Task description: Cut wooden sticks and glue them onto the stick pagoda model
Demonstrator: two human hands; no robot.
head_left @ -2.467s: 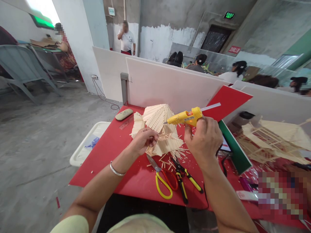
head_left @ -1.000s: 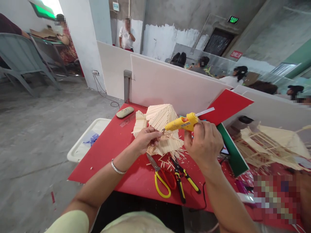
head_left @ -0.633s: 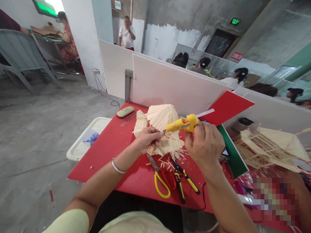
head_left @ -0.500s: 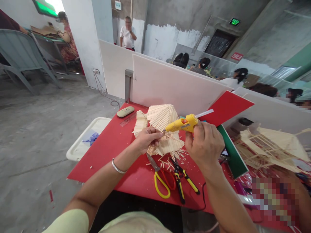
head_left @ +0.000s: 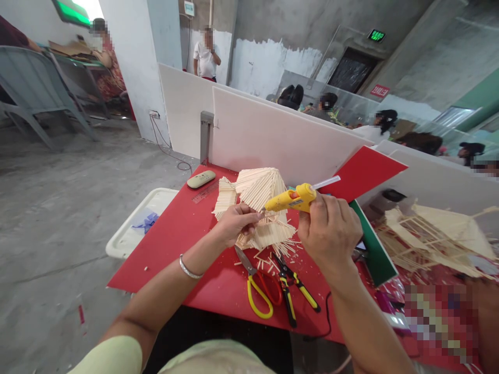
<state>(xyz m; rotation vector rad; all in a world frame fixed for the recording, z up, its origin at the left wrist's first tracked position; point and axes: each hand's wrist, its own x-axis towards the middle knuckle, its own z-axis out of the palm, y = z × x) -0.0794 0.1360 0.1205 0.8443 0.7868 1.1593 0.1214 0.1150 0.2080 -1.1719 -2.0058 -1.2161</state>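
Observation:
My right hand (head_left: 331,228) grips a yellow hot glue gun (head_left: 290,199), with a pale glue stick (head_left: 326,182) poking out of its back end. Its nozzle points left, right by the fingertips of my left hand (head_left: 238,223). Those fingers are pinched on a thin wooden stick, mostly hidden by the fingers. Behind and below both hands sits a model built of pale wooden sticks (head_left: 259,184), with a pitched top and a flat panel at its left. Loose sticks and offcuts (head_left: 265,262) lie in front of it.
Scissors (head_left: 259,296) with red and yellow handles and black-yellow pliers (head_left: 294,291) lie near the front edge of the red table (head_left: 175,249). A glasses case (head_left: 201,179) and clear ruler lie at the back left. White partition behind; another stick model (head_left: 429,234) at right.
My right hand and the glue gun have shifted very slightly, the gun's rear dipping a little. My left hand stays in place.

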